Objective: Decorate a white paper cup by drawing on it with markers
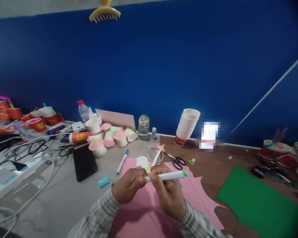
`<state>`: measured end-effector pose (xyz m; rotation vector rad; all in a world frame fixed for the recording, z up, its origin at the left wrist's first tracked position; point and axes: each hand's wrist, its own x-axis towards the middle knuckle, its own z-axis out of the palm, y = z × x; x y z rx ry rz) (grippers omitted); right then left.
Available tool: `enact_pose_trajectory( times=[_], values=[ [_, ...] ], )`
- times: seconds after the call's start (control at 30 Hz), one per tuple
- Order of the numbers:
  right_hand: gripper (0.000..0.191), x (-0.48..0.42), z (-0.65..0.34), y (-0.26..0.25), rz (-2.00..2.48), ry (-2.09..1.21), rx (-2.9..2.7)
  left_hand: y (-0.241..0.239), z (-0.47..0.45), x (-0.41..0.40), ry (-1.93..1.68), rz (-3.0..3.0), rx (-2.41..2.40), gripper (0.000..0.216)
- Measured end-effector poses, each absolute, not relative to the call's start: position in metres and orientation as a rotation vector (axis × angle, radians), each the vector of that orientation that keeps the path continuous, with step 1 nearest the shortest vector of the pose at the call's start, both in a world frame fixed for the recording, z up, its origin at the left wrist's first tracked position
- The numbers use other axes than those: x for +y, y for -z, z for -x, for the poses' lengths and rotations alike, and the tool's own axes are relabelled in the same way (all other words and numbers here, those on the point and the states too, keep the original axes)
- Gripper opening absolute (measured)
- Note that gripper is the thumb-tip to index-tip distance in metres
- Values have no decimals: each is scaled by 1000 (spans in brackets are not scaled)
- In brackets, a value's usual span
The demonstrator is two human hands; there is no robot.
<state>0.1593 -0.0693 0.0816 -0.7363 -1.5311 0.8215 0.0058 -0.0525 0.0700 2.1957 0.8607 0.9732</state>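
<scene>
In front of me, my right hand [167, 195] is closed around a white marker [172, 176] with a green end pointing right. The fingers of my left hand [127, 185] are pinched at the marker's other end, where the two hands meet. Just beyond them is a pale patterned paper cup [142, 162], partly hidden by my fingers. Pink paper [136, 211] with jagged cut edges spreads beneath both hands. A yellow-tipped marker [156, 157] leans over a roll of clear tape [151, 155]. Black scissors [176, 162] lie to the right.
Left are a blue-capped marker [122, 162], a teal cap-like piece [103, 181], a black phone [84, 163] and several decorated cups [120, 137]. At the back stand a glass jar [143, 127] and stacked paper cups [187, 125]. A green sheet [260, 201] lies right.
</scene>
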Motion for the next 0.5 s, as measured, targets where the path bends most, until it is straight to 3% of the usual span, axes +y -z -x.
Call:
enact_pose_trajectory(
  times=[0.1, 0.2, 0.33, 0.5],
  values=[
    [15, -65, -156, -79, 798, -813, -1464, -67, -12, -54, -1182, -2408, 1059, 45],
    [18, -63, -149, -75, 847, -919, -1301, -66, -14, -55, -1303, -2729, 1211, 27],
    [25, -62, -144, -75, 793, -1112, -1144, -66, -11, -56, -1293, -2930, 1409, 17],
    [26, -62, -147, -73, 876, -1007, -1215, -67, -12, -59, -1260, -2831, 1334, 16]
  ],
)
